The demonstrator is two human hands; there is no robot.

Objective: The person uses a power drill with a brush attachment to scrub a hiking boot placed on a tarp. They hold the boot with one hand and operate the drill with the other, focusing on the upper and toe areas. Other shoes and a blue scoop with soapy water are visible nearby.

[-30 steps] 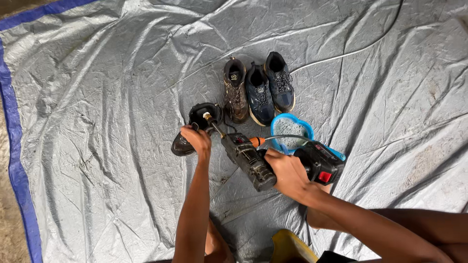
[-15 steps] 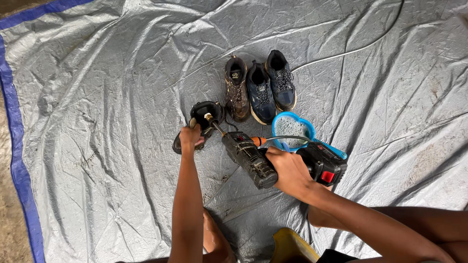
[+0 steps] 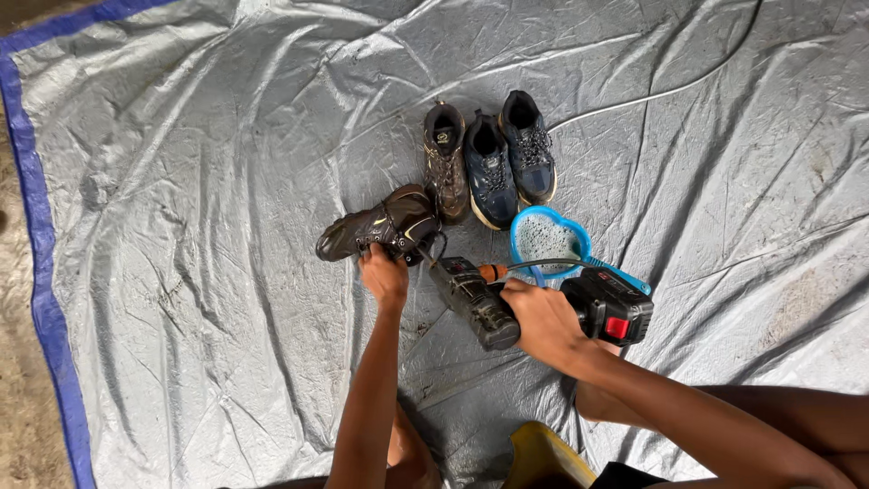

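Note:
My left hand (image 3: 384, 274) grips the heel end of a dirty dark shoe (image 3: 376, 231) that lies on its side on the grey tarp (image 3: 208, 181). My right hand (image 3: 536, 321) is closed around the handle of a black cordless spray tool (image 3: 475, 299), whose nozzle points toward that shoe. The tool's black battery pack with a red button (image 3: 611, 306) sits just right of my right hand. A thin hose runs from the tool toward a blue bowl of foamy water (image 3: 548, 240).
Three more shoes stand side by side beyond the bowl: a brown one (image 3: 445, 163) and two dark blue ones (image 3: 507, 158). A thin cable (image 3: 670, 86) crosses the tarp at upper right. The tarp's blue edge (image 3: 41, 272) runs along the left. A yellow object (image 3: 543, 457) lies near my knees.
My left hand has tipped the dark shoe over from upright onto its side, toe pointing left. My right hand and the spray tool have barely moved.

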